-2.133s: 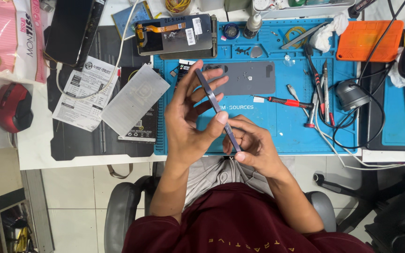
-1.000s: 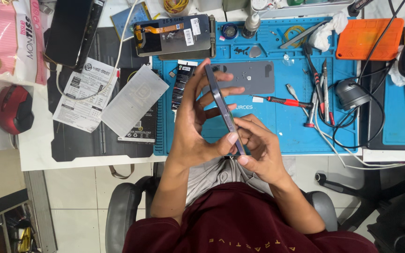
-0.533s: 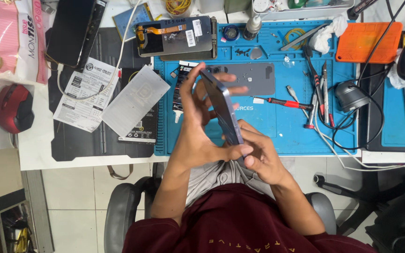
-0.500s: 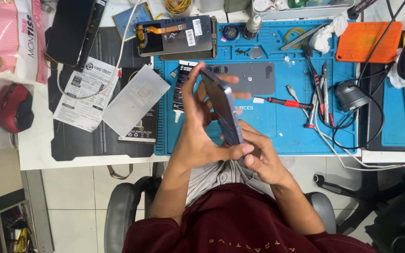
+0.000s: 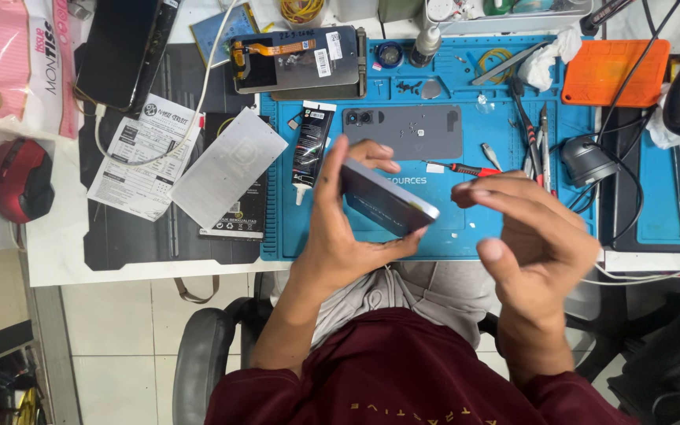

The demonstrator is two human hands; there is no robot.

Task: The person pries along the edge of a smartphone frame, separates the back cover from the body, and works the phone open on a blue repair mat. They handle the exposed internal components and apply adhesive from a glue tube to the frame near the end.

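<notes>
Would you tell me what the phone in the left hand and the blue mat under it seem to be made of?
The phone, gripped by the left hand, looks like glossy glass on a metal or plastic frame: its edge catches light. The blue mat looks like matte silicone rubber, with moulded recesses.

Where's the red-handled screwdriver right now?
The red-handled screwdriver lies on the blue repair mat, just below the grey phone back cover, between the left hand and right hand.
</notes>
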